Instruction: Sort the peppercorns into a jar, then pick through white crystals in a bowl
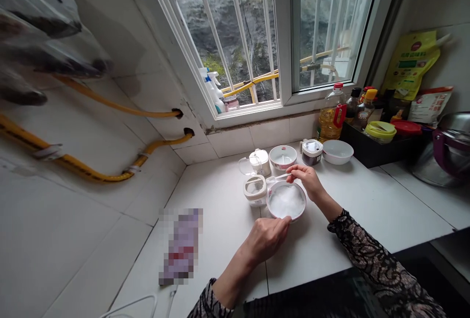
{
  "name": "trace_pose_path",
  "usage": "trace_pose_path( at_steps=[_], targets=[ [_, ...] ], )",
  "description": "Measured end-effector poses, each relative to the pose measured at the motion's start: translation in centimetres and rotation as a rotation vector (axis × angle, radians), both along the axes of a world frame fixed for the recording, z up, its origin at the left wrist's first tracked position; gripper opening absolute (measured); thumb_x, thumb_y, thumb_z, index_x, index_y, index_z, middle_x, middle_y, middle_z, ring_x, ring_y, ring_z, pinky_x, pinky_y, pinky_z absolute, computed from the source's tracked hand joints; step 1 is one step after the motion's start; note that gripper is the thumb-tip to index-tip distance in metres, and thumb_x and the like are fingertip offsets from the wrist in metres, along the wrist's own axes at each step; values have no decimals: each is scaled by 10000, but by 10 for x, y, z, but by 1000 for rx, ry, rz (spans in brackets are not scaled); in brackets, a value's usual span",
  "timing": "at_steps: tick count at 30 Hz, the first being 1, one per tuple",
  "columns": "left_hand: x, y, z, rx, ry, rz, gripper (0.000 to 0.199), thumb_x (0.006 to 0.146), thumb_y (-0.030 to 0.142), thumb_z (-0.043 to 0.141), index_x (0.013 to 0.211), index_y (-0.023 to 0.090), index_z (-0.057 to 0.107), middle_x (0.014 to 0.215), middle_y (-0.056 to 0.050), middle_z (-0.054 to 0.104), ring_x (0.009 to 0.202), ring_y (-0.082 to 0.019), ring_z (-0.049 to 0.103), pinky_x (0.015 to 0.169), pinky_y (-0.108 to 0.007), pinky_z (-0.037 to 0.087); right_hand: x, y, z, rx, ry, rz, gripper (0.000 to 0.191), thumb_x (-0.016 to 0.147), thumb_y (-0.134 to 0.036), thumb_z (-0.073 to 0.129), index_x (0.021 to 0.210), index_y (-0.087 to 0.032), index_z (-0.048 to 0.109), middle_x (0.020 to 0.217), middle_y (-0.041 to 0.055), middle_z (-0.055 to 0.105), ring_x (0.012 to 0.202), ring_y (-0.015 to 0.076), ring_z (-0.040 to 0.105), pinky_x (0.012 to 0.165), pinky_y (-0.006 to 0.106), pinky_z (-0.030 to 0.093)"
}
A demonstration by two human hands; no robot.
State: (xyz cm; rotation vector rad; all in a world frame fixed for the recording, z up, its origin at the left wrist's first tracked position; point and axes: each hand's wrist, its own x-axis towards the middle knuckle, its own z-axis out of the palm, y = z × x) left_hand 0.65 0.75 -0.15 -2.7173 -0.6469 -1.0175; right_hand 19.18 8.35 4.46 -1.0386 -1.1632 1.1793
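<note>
A bowl (286, 201) with a pink rim, holding white contents, stands on the white counter. My left hand (267, 237) grips its near rim between thumb and fingers. My right hand (307, 181) pinches the handle of a white spoon (276, 178), held level over the bowl's far edge, its head toward the left. Just left of the bowl is a square clear container (255, 191) with a pale rim. Behind it a second container (260, 161) has its clear lid tilted open. Beside that sits a flower-patterned bowl (283, 157).
Farther right are a dark-filled jar (312, 152), a white bowl (338, 152) and an oil bottle (331, 115). A black tray (362, 144) holds condiments, near a metal pot (450, 149). A blurred purple item (181, 247) lies left; a black cooktop (323, 293) edges the front.
</note>
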Motion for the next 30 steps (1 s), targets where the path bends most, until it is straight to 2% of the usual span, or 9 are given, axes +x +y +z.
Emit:
trace_pose_path(
  at_steps=[4, 7, 9, 11, 15, 18, 21, 25, 30],
  targets=[
    [0, 0, -1, -7, 7, 3, 246, 1000, 112, 322, 1009, 118, 567, 563, 32, 566, 420, -91, 502, 412, -225, 328, -19, -7, -3, 261, -121, 31, 157, 836, -299, 540, 876, -186, 641, 724, 32, 716, 695, 178, 671, 718, 336, 512],
    [1, 1, -1, -1, 2, 9, 240, 996, 110, 330, 984, 126, 568, 550, 38, 561, 407, -94, 495, 399, -233, 324, -28, -12, -8, 567, -428, 31, 173, 929, -223, 477, 981, -187, 638, 828, 61, 745, 795, 200, 678, 809, 379, 488],
    [1, 1, 0, 2, -8, 3, 230, 993, 108, 340, 966, 128, 568, 543, 41, 556, 401, -95, 489, 395, -239, 318, -31, -13, -10, 795, -658, 57, 213, 942, -151, 442, 987, -183, 648, 822, 67, 749, 791, 207, 657, 867, 413, 454],
    [1, 1, 0, 4, -16, -3, 223, 987, 99, 348, 959, 128, 568, 542, 43, 554, 400, -95, 487, 394, -244, 313, -30, -13, -10, 938, -794, 73, 246, 936, -103, 424, 975, -179, 655, 812, 68, 746, 757, 203, 635, 885, 418, 436],
    [1, 0, 1, 9, -10, 6, 227, 985, 88, 344, 975, 127, 567, 540, 47, 549, 396, -91, 479, 391, -245, 308, -20, -13, -4, 894, -733, -51, 221, 923, -99, 461, 984, -188, 653, 776, 40, 737, 736, 194, 619, 865, 380, 441],
    [0, 0, 1, 16, -6, 12, 225, 996, 104, 338, 1010, 124, 562, 548, 45, 559, 403, -86, 489, 403, -238, 321, -7, -13, 1, 765, -664, -182, 185, 887, -126, 493, 885, -205, 660, 705, 18, 705, 744, 205, 614, 817, 356, 450],
    [0, 0, 1, 20, -8, 10, 229, 1004, 118, 328, 1030, 121, 556, 550, 43, 559, 407, -87, 496, 409, -230, 327, 8, -13, 3, 671, -704, -245, 200, 856, -138, 475, 777, -218, 641, 706, 17, 698, 727, 204, 605, 777, 342, 443],
    [1, 0, 2, 15, -17, 5, 228, 1001, 113, 330, 1008, 125, 558, 549, 43, 550, 414, -85, 499, 407, -221, 326, 18, -12, 3, 708, -845, -214, 213, 832, -125, 455, 718, -215, 610, 674, 15, 680, 649, 181, 563, 791, 337, 418],
    [1, 0, 2, -2, -16, 7, 229, 994, 115, 343, 983, 132, 571, 539, 45, 534, 419, -80, 498, 415, -202, 333, 10, -12, -4, 780, -963, -92, 210, 827, -117, 452, 715, -195, 611, 609, 7, 648, 552, 151, 491, 840, 358, 387]
  ],
)
